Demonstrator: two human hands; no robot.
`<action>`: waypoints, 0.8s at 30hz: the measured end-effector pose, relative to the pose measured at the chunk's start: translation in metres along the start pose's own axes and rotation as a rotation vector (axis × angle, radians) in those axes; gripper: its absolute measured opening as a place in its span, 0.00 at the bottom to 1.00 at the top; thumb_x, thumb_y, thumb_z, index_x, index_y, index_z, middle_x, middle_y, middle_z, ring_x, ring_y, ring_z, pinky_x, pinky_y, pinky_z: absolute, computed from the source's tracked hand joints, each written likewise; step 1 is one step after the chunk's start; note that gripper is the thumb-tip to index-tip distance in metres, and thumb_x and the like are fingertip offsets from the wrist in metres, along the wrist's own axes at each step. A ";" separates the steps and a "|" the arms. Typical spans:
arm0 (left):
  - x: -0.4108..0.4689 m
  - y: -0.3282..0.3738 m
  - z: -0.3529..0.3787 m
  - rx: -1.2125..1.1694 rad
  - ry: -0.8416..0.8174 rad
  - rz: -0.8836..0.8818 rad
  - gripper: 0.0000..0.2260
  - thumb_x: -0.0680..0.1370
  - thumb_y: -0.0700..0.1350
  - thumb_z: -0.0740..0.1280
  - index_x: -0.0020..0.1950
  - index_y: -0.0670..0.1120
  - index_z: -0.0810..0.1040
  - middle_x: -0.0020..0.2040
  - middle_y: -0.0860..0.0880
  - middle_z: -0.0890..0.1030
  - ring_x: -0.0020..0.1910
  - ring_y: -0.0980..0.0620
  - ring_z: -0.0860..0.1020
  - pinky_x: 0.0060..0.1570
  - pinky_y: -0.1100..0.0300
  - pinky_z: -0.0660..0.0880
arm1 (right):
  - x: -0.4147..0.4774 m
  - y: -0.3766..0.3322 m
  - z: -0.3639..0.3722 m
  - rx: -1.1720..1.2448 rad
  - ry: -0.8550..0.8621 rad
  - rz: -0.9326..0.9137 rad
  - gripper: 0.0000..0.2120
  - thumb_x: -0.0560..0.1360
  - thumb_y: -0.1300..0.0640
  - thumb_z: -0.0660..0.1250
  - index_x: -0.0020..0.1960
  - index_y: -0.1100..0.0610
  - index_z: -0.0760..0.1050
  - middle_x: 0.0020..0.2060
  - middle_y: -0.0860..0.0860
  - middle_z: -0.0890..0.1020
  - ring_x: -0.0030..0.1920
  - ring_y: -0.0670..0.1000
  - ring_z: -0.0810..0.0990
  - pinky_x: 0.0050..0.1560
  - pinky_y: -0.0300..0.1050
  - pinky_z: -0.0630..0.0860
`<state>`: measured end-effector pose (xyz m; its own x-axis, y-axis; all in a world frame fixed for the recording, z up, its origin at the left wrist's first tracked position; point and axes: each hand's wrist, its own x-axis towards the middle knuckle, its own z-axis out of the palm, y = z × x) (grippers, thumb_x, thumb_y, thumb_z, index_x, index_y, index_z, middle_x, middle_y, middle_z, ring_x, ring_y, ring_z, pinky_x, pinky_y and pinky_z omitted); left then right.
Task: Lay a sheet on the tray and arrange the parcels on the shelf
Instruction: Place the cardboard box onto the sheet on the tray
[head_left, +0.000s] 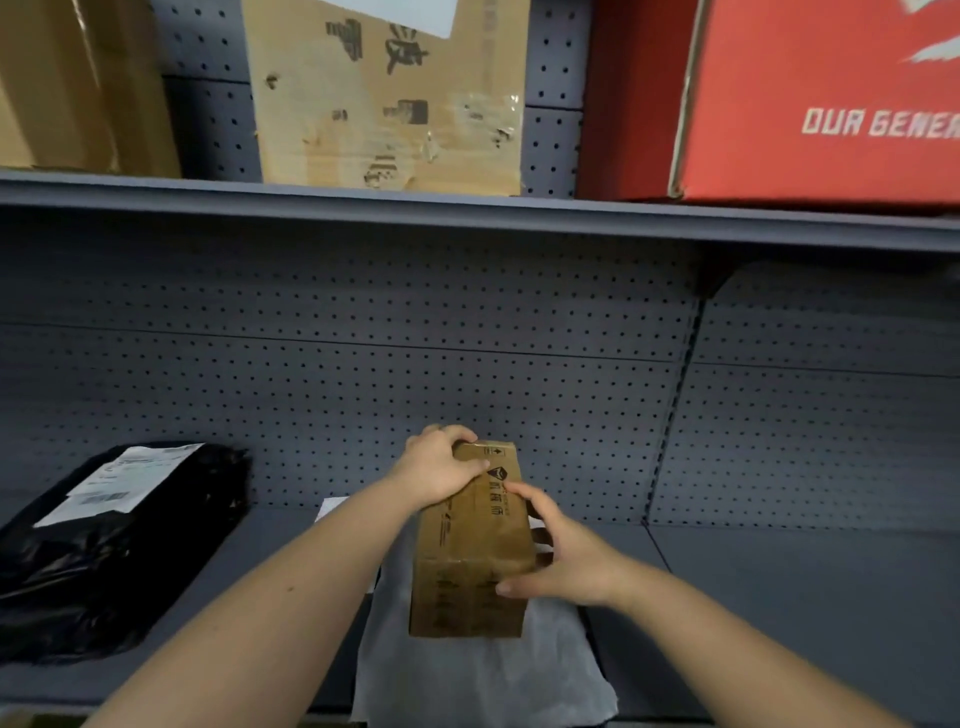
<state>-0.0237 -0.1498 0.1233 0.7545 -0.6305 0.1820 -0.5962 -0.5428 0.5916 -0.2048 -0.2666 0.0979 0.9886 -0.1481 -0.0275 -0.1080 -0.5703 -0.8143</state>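
Observation:
A small brown cardboard parcel (475, 545) with black print stands on a white sheet (483, 670) spread over the grey lower shelf (779, 597). My left hand (439, 470) grips the parcel's far top-left corner. My right hand (563, 556) holds its right side, thumb on the top face and fingers around the near edge. A black plastic parcel (104, 545) with a white label lies on the same shelf at the left.
The upper shelf (467, 213) carries a brown carton (78, 83) at left, a worn taped carton (384, 98) in the middle and a red box (810, 98) at right. A perforated grey back panel (363, 338) closes the rear.

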 end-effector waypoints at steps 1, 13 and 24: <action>0.000 -0.001 0.004 -0.012 -0.002 -0.003 0.22 0.73 0.59 0.68 0.66 0.56 0.74 0.66 0.47 0.71 0.67 0.43 0.66 0.63 0.50 0.67 | 0.000 0.003 0.001 0.012 -0.004 0.000 0.51 0.58 0.44 0.81 0.70 0.32 0.54 0.62 0.34 0.69 0.62 0.42 0.72 0.64 0.45 0.73; -0.014 -0.025 0.027 -0.234 -0.069 -0.028 0.21 0.70 0.56 0.73 0.62 0.57 0.76 0.63 0.51 0.72 0.62 0.52 0.71 0.61 0.56 0.70 | -0.006 0.024 0.019 0.088 -0.017 0.018 0.48 0.57 0.45 0.81 0.68 0.30 0.56 0.61 0.36 0.71 0.61 0.42 0.73 0.60 0.41 0.76; -0.017 -0.033 0.038 -0.251 -0.060 -0.022 0.22 0.70 0.55 0.73 0.63 0.56 0.76 0.65 0.52 0.70 0.66 0.48 0.67 0.66 0.48 0.67 | -0.007 0.029 0.025 0.112 -0.012 0.056 0.49 0.59 0.49 0.81 0.69 0.31 0.56 0.62 0.40 0.72 0.62 0.43 0.73 0.62 0.46 0.75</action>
<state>-0.0270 -0.1421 0.0707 0.7446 -0.6558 0.1241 -0.4873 -0.4071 0.7725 -0.2127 -0.2620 0.0600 0.9826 -0.1669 -0.0817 -0.1517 -0.4671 -0.8711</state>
